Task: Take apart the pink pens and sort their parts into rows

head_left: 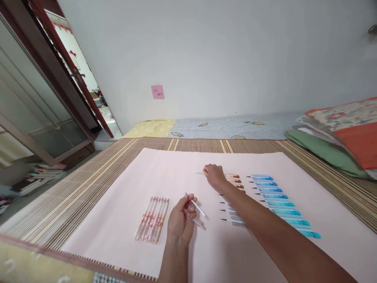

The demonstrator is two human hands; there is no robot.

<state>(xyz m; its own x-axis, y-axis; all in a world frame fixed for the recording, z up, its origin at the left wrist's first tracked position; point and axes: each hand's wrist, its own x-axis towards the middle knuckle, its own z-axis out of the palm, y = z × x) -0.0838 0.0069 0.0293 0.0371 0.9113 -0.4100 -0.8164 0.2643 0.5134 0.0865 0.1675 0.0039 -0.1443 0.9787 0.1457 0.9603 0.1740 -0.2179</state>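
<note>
With my left hand [182, 220] holding a thin white stick [198, 207] and clear tube [198, 224] over the pink sheet [176, 165], and my curled right hand's [214, 176] grip unclear near brown-ended pieces [235, 181], I judge this partway: patterned pens [153, 220] grouped, blue-ended pieces [282, 204] seemingly remaining.

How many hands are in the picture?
2. The left hand is in the middle, holding a thin white stick; the right hand is farther forward, near the brown-ended pens. No others show.
</note>
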